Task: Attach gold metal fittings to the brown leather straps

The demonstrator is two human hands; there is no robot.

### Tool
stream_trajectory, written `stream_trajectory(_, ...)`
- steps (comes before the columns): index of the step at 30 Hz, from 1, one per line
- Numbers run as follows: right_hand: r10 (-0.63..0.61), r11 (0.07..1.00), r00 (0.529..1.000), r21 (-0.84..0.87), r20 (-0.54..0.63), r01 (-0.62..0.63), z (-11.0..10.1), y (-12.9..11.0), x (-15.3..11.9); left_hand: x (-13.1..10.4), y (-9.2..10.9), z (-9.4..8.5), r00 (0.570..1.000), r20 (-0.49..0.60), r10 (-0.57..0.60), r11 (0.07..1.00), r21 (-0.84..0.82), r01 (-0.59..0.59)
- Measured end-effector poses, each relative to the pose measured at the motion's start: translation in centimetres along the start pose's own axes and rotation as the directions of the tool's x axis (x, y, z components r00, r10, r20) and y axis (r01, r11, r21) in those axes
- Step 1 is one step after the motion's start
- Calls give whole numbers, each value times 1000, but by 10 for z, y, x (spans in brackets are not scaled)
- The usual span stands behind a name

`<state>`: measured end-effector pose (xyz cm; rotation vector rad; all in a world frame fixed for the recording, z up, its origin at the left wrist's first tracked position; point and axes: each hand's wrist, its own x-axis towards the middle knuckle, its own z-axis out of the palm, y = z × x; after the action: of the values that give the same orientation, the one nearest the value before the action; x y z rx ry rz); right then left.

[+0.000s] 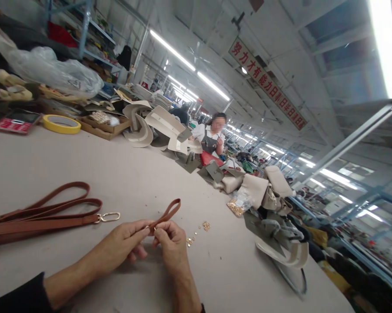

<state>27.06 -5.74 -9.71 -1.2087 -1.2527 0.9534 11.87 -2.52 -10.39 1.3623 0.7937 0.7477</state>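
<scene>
Both hands meet over the pale table (pixel 117 174) at a narrow brown leather strap (pixel 170 211), whose folded loop rises beyond the fingers. My left hand (pixel 127 241) pinches the strap's near end between thumb and fingers. From the right, my right hand (pixel 172 243) grips it beside a small metal piece. Small gold fittings (pixel 206 225) lie scattered just right of my right hand. On the left rest longer brown leather straps (pixel 52 221) with a metal clasp (pixel 109 217).
Yellow tape roll (pixel 61 124), a cardboard box (pixel 101 126) and clear plastic (pixel 59 74) lie at the back left. Curved beige pieces (pixel 163 121) line the far edge. A bag of gold fittings (pixel 237 206) and beige bags (pixel 254 187) sit rightward. Beyond is a person (pixel 212 132).
</scene>
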Motion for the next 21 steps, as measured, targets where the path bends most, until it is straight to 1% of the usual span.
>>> stream_trajectory(6,4,998,1000,67,-11,-4,1,1,-1,-4,5,1,999,-49,14,995,98,-10)
stream_trajectory(12,4,989,1000,145,-21,-1,3,4,-1,-6,3,0,996,-85,32,988,156,-18)
stream_trajectory(18,17,992,999,127,-42,-11,5,-5,-5,-8,-2,-2,995,-78,62,966,257,-40)
stream_trajectory(21,-22,997,998,69,-59,26,7,-8,-6,-7,-2,-2,994,-76,72,972,228,-53)
